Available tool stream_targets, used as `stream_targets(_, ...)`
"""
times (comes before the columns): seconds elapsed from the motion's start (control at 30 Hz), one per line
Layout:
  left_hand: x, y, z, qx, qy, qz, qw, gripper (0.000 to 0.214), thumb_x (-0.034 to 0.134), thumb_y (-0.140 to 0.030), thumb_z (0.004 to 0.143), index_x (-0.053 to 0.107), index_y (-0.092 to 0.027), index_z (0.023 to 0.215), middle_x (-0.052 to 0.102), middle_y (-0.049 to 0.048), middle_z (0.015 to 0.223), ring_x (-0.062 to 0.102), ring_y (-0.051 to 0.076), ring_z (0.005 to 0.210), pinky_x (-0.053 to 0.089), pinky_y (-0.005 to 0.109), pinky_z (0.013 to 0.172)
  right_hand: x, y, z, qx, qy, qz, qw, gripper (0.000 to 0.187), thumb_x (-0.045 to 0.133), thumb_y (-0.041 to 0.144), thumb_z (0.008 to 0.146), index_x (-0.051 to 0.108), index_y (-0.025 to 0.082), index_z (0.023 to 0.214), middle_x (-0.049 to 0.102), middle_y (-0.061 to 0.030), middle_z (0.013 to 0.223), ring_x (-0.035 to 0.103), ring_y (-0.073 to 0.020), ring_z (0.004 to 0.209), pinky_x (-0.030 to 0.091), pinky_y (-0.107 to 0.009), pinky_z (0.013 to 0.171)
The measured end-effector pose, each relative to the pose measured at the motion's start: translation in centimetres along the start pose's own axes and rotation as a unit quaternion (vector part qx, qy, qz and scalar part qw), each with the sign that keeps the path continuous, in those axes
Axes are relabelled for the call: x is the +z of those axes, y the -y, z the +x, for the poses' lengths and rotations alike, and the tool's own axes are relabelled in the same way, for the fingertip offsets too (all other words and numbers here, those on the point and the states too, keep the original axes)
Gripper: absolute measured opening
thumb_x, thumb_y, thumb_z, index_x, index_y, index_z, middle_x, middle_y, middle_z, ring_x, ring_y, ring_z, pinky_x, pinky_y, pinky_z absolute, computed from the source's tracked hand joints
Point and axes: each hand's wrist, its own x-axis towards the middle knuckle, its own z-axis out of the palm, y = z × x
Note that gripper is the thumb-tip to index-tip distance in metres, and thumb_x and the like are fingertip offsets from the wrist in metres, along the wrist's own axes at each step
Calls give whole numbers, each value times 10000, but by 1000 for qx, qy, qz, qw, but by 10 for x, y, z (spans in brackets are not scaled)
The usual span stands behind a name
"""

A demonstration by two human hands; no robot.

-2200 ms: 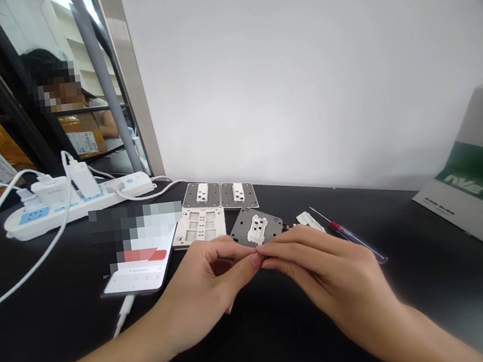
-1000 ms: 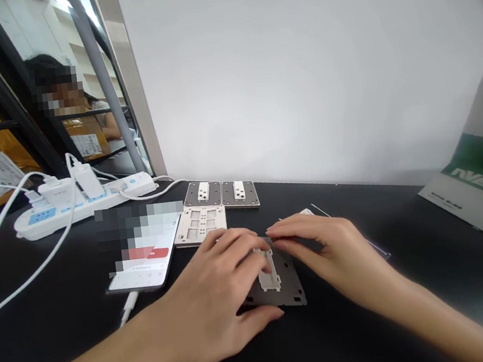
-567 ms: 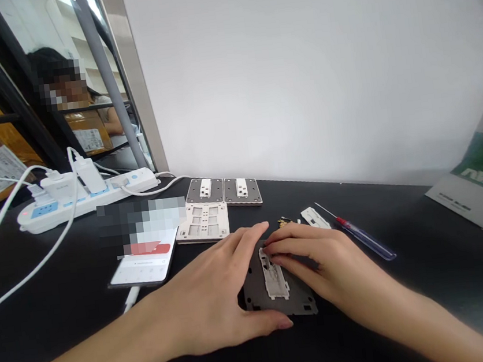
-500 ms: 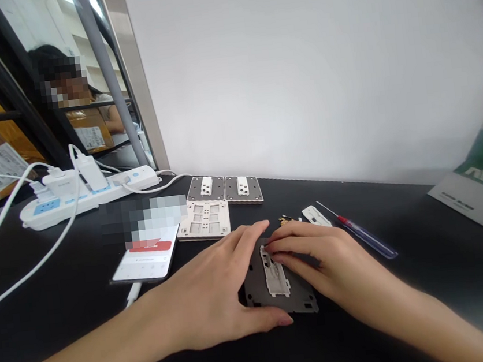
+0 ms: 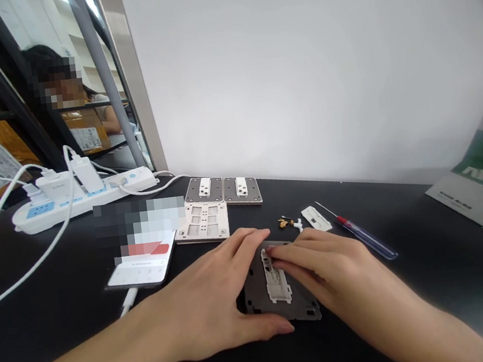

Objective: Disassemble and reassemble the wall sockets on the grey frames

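Nearest, the left hand [image 5: 207, 304] holds the gray plate [image 5: 257, 302] from its left side. The palm lies against the edge and the thumb runs along the lower edge, so this grip is spread around the plate. The right hand [image 5: 328, 270] lies over the plate, with its fingers close together on the white core [image 5: 278, 287]; I cannot tell if they pinch something there. Compared with a moment before, these fingers cover more of the core.

The plate lies flat on the black worktop [image 5: 413, 307], well apart from the wall. Behind the plate, just to its right, are brass bits [image 5: 287, 221] and a white piece [image 5: 315, 219]. A screwdriver [image 5: 364, 238] lies right of it. Left of the plate is a phone [image 5: 141, 272]. Farther behind it are a beige frame [image 5: 201, 222] and a pair of plates [image 5: 204, 190].
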Motion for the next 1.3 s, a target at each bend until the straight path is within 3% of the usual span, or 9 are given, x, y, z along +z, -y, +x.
stream_targets(0.3, 2, 2, 1, -16, 0, 34, 999, 851, 633, -661, 760, 238, -366, 1454, 344, 7, 1510, 513, 265, 1268, 475, 397, 1039, -15, 1, 2, -11, -9, -33, 999, 229, 488, 182, 946, 692, 217, 1042, 656, -66, 876, 604, -191, 770, 497, -321, 682)
stream_targets(0.67, 2, 1, 2, -26, 16, 39, 999, 882, 598, -711, 750, 246, -340, 1469, 310, 22, 1535, 490, 300, 1284, 455, 431, 1053, -5, -2, 4, 48, 33, 27, 998, 225, 507, 210, 942, 699, 202, 826, 574, -17, 777, 568, -150, 722, 465, -300, 665)
stream_targets(0.9, -4, -4, 3, -17, 31, 23, 999, 877, 632, -668, 755, 294, -270, 1460, 344, 68, 1518, 495, 305, 1277, 455, 420, 1047, -17, -6, 7, -39, 73, -16, 996, 195, 513, 134, 881, 702, 183, 884, 566, -46, 815, 530, -179, 765, 462, -323, 673)
stream_targets(1.17, 1, 4, 3, 18, -15, 11, 1000, 822, 677, -597, 758, 310, -319, 1439, 410, 61, 1474, 532, 293, 1243, 467, 417, 1029, -12, 7, 7, -145, 87, -138, 976, 201, 480, 70, 829, 667, 134, 797, 595, -86, 836, 528, -219, 808, 483, -401, 807)
stream_targets(1.3, -1, 0, 3, -9, -18, 27, 999, 817, 708, -563, 741, 330, -353, 1434, 422, 45, 1472, 549, 299, 1231, 493, 414, 999, -19, -5, 5, -118, 56, -100, 986, 281, 467, 50, 837, 701, 136, 966, 618, -91, 892, 548, -220, 850, 495, -384, 801)
